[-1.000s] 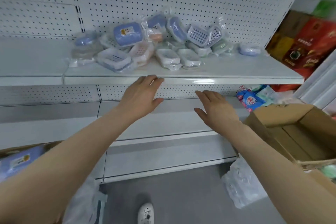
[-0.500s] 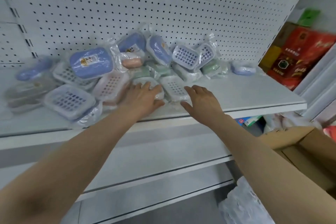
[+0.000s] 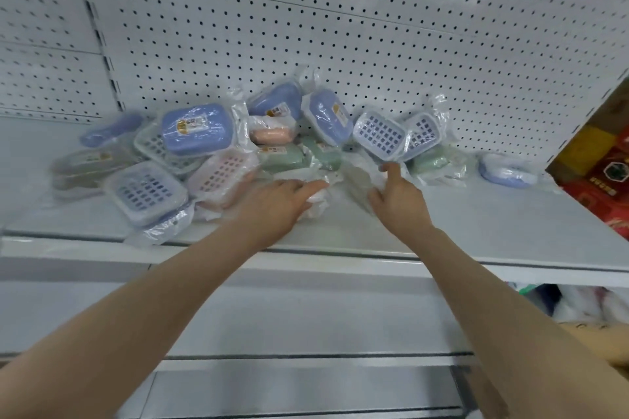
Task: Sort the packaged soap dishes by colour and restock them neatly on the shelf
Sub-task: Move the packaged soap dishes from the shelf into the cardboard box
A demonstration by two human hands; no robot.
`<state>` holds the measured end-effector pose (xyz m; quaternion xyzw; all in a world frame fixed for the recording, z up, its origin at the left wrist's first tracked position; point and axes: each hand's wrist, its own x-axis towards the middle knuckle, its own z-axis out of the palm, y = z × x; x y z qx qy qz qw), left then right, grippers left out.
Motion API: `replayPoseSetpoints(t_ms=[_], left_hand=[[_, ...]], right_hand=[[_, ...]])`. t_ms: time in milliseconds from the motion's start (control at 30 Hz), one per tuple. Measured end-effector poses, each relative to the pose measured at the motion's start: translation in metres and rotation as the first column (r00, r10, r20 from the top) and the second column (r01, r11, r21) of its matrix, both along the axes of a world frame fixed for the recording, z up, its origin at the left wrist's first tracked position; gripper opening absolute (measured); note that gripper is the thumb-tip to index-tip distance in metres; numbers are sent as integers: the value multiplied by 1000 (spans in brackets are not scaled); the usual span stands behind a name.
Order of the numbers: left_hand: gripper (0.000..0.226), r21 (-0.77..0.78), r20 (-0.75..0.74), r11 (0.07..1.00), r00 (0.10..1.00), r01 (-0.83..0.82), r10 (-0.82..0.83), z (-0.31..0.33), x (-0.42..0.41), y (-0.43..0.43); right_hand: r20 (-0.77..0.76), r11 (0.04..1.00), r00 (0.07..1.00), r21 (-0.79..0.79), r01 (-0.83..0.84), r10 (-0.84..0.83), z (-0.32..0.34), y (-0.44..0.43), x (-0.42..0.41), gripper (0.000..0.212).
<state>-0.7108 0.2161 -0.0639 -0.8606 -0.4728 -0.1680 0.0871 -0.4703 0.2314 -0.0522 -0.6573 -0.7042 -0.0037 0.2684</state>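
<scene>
The soap dishes [image 3: 197,129] are lying in one mixed heap on the shelf [image 3: 476,214], blue, pink and green together; I judge the sorting not yet begun. My left hand [image 3: 275,207] is resting straight-fingered on a white packet [image 3: 316,201], and my right hand [image 3: 398,197] is hovering loose beside it, gripping nothing.

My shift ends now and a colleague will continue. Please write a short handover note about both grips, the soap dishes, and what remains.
Left grip: open, straight fingers resting on a white packet at the pile's front.
Right grip: touching wrappers below a blue grid dish; hold unclear.
Soap dishes: blue, pink, green mixed in one pile on the shelf; one blue dish apart at the right.
Done: nothing sorted yet.
To do: separate colours, line them up.
</scene>
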Motion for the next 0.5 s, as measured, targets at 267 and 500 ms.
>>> replayPoseSetpoints(t_ms=[267,500], left_hand=[[43,-106,482,994,874,-8,58,27,39,-17],[37,-337,677,915,618,-222,400,19,35,-11]], right_hand=[[-359,955,911,-275,107,-205,25,8,56,37],[39,940,983,-290,182,-178,7,10,58,76]])
